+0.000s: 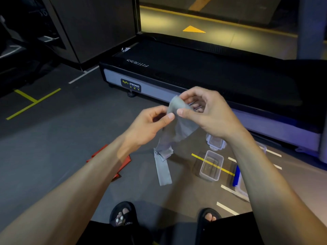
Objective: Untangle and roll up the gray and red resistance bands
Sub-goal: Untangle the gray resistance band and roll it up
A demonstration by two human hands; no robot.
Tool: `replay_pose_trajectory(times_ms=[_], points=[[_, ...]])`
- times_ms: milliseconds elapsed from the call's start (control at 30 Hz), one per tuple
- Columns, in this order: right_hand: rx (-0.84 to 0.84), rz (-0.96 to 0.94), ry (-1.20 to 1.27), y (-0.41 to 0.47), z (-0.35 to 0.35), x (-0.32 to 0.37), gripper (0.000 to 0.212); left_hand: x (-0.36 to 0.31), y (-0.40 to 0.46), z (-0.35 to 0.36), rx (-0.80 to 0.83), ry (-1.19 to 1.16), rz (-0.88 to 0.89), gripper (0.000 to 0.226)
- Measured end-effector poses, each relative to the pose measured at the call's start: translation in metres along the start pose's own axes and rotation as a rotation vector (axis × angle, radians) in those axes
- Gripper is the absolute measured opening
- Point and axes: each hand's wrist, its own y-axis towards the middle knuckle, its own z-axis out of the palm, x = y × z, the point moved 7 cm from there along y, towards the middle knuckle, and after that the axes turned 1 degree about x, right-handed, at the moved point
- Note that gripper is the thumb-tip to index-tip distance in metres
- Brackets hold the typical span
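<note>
A clear, rectangular plastic container (211, 165) is sitting on the floor (53, 138) with nothing showing inside it, and a clear clip-lock lid (215, 142) is lying just beyond it. A blue-edged bin (238, 177) is peeking out from behind the right forearm; its contents are hidden. The left hand (150, 124) and right hand (203, 110) are both pinching the top of the gray resistance band (178, 126), a thin, matte, flat strip that is hanging down twisted, its lower end trailing toward the floor. The red resistance band (123, 161) is lying flat on the floor, mostly behind the left forearm.
</note>
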Motion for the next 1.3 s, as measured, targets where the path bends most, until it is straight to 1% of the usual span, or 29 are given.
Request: replay_pose_trajectory(times_ms=[67, 133, 233, 400, 500, 533, 633, 667, 700, 733, 833, 867, 1000, 1167, 1300], points=[[-0.015, -0.010, -0.004, 0.001, -0.002, 0.002, 0.027, 0.003, -0.001, 0.001, 0.025, -0.017, -0.010, 0.023], [-0.026, -0.007, 0.003, 0.002, -0.003, 0.001, 0.028, 0.004, -0.001, 0.004, 0.046, -0.040, -0.036, 0.036], [-0.041, 0.032, 0.008, 0.002, -0.005, -0.002, 0.028, 0.006, -0.002, 0.011, 0.074, -0.077, -0.061, 0.048], [-0.040, 0.141, 0.080, -0.003, -0.009, -0.010, 0.020, 0.010, -0.003, 0.015, 0.089, -0.160, -0.128, 0.060], [-0.044, 0.198, 0.134, -0.004, -0.007, -0.014, 0.019, 0.009, -0.003, 0.017, 0.082, -0.181, -0.154, 0.060], [-0.041, 0.217, 0.142, -0.004, -0.006, -0.015, 0.019, 0.007, -0.003, 0.018, 0.081, -0.185, -0.157, 0.064], [-0.020, 0.259, 0.169, -0.004, -0.003, -0.017, 0.015, 0.003, -0.002, 0.020, 0.095, -0.180, -0.144, 0.085], [-0.013, 0.266, 0.179, -0.004, -0.002, -0.018, 0.014, 0.003, -0.002, 0.020, 0.093, -0.172, -0.145, 0.088], [-0.007, 0.271, 0.188, -0.005, -0.001, -0.018, 0.013, 0.004, -0.001, 0.020, 0.086, -0.166, -0.147, 0.085], [0.000, 0.275, 0.195, -0.005, 0.000, -0.019, 0.013, 0.004, -0.001, 0.020, 0.075, -0.156, -0.152, 0.076], [0.025, 0.284, 0.201, -0.005, 0.003, -0.021, 0.011, 0.007, 0.001, 0.016, 0.023, -0.113, -0.154, 0.041], [0.031, 0.286, 0.200, -0.005, 0.004, -0.022, 0.011, 0.006, 0.002, 0.015, 0.011, -0.103, -0.144, 0.038], [0.043, 0.290, 0.189, -0.004, 0.007, -0.024, 0.011, 0.002, 0.002, 0.010, -0.016, -0.084, -0.107, 0.028], [0.004, 0.323, 0.188, -0.003, 0.003, -0.030, 0.010, 0.003, 0.003, 0.005, -0.047, -0.074, -0.085, 0.028], [0.018, 0.315, 0.200, -0.003, 0.006, -0.031, 0.011, 0.004, 0.003, 0.006, -0.040, -0.056, -0.094, 0.030]])
